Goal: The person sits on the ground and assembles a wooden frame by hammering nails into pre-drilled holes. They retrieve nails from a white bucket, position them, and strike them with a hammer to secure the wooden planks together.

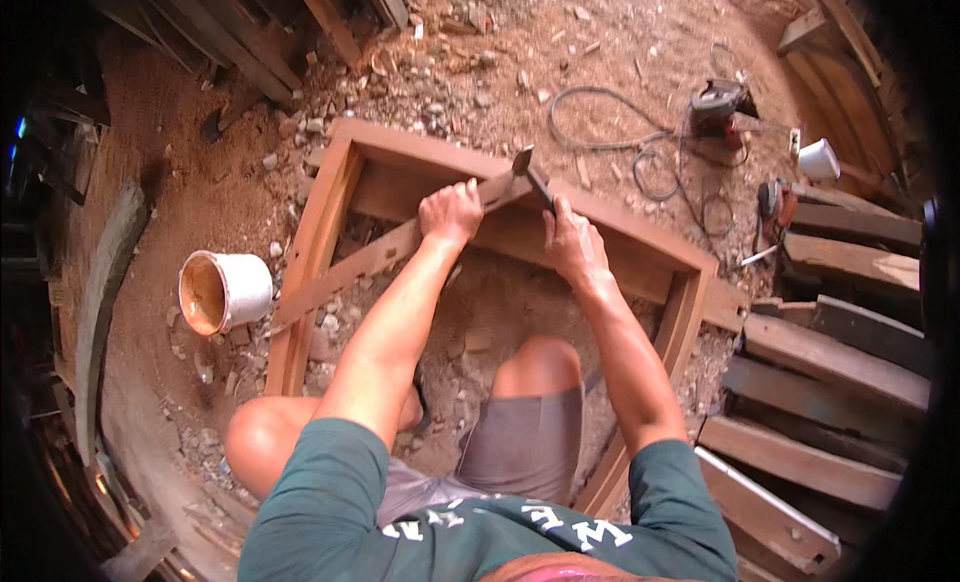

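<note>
Both grips are closed: the left hand (451, 212) clasps a wooden strip (370, 261), the right hand (577, 246) a hammer (540, 188); beneath them lies a wooden frame (420, 148).

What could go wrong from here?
The hammer in the right hand might glance off and strike the left hand, gripping the wooden strip close by. The strip, slanting across the wooden frame, could shift if that grip loosens.
</note>
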{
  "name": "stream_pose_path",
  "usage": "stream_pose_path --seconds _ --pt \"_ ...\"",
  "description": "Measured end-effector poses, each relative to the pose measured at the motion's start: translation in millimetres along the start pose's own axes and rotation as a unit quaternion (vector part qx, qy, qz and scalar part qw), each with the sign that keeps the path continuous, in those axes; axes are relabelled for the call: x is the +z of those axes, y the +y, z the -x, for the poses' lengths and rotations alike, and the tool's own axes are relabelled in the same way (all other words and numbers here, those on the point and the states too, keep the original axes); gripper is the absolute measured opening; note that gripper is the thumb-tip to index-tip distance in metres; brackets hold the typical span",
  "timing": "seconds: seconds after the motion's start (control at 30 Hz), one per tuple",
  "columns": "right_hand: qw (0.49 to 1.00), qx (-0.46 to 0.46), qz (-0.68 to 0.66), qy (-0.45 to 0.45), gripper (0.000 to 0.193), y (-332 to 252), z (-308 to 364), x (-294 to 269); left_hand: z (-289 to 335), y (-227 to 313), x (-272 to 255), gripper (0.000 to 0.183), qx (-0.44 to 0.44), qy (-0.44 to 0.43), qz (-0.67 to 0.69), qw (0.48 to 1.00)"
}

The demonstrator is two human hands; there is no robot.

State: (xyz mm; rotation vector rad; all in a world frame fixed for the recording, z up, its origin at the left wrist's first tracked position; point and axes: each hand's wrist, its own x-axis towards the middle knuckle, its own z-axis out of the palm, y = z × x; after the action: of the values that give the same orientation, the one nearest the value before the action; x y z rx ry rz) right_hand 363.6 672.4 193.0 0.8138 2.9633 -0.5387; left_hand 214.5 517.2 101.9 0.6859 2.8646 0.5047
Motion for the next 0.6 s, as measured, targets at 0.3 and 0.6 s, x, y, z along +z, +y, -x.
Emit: stream_pose_path --seconds 0.3,0.6 --pt "1.0 0.004 -0.021 0.023 0.025 9 12 6 -4 10 -7 0.053 -0.008 -0.001 0.011 1.0" --pt "0.951 -0.11 -0.193 0.215 0.025 -30 16 -18 -9 2 -15 0.056 -0.03 -0.036 0.018 0.999"
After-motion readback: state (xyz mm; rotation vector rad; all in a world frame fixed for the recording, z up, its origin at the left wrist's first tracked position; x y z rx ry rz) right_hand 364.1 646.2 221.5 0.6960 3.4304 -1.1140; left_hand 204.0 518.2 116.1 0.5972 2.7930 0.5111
